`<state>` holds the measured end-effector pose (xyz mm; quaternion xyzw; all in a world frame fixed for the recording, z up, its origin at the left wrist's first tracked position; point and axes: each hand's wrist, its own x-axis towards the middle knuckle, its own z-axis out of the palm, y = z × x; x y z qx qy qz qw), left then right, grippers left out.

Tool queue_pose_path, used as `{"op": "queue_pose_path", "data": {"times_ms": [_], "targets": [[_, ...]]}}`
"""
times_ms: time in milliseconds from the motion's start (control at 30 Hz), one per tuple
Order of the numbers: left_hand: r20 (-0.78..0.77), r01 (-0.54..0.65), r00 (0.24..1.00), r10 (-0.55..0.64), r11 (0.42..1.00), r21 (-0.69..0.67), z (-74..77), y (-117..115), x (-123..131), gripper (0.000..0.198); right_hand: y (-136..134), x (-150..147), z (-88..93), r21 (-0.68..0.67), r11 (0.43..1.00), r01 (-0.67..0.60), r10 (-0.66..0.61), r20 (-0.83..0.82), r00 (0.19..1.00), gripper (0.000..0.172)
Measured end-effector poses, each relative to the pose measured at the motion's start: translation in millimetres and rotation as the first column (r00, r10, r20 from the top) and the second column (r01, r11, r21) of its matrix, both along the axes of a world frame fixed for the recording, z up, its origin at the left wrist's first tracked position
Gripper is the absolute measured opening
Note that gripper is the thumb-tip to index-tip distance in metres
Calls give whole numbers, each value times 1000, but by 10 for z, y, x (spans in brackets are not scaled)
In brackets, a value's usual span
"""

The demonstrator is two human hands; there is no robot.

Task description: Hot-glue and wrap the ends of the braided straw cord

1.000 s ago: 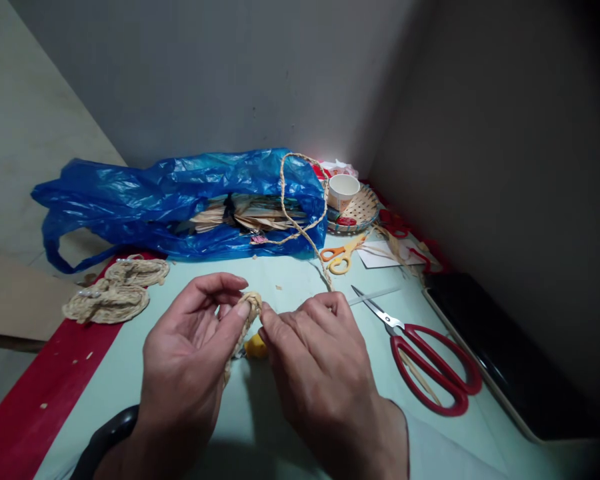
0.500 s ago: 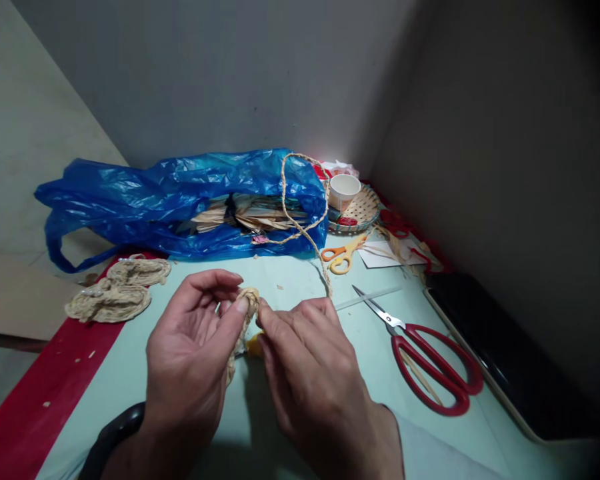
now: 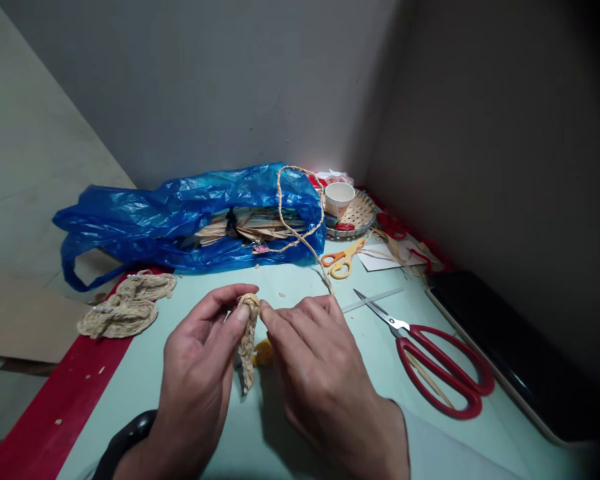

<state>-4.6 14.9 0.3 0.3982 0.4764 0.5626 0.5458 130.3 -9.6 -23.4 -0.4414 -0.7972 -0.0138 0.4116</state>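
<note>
My left hand (image 3: pixel 197 373) pinches the top of a small woven straw piece (image 3: pixel 247 341) between thumb and fingers, holding it edge-up above the pale green table (image 3: pixel 190 413). My right hand (image 3: pixel 315 370) is closed against the same piece from the right, gripping the braided straw cord (image 3: pixel 300 233) that loops up and back over the blue bag. A small yellow object (image 3: pixel 265 351) lies on the table just behind the piece, partly hidden by my right hand.
A blue plastic bag (image 3: pixel 180 217) of straw strips lies at the back. Two finished straw pieces (image 3: pixel 125 308) rest at the left by a red strip (image 3: pixel 55 407). Red scissors (image 3: pixel 440 363), orange scissors (image 3: pixel 343 259), a woven tray (image 3: pixel 357 213) with a paper cup (image 3: pixel 339 199), and a dark tray (image 3: pixel 505 353) are at the right.
The woven piece has turned to hang more upright between my hands, and my hands have closed in on its top. The view shifted slightly, so things sit a little lower and to the right.
</note>
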Motion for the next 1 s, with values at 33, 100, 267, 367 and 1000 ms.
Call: {"op": "queue_pose_path", "data": {"times_ms": [33, 100, 267, 367, 1000], "targets": [[-34, -3, 999, 3, 1000, -1, -9, 15, -17, 23, 6, 11, -2, 1, 1000, -3, 3, 13, 1000, 36], [-165, -4, 986, 9, 1000, 29, -19, 47, -61, 22, 18, 29, -7, -16, 1000, -18, 19, 42, 999, 34], [-422, 14, 906, 30, 995, 101, 12, 78, -186, 18, 43, 49, -13, -28, 998, -52, 54, 91, 994, 36], [-458, 40, 889, 7, 995, 92, 14, 63, -247, 20, 49, 49, -20, -27, 997, -74, 76, 94, 993, 24], [-223, -7, 975, 24, 997, 75, -47, -35, -285, 15, 51, 60, 19, 131, 991, -12, 6, 40, 999, 12]]}}
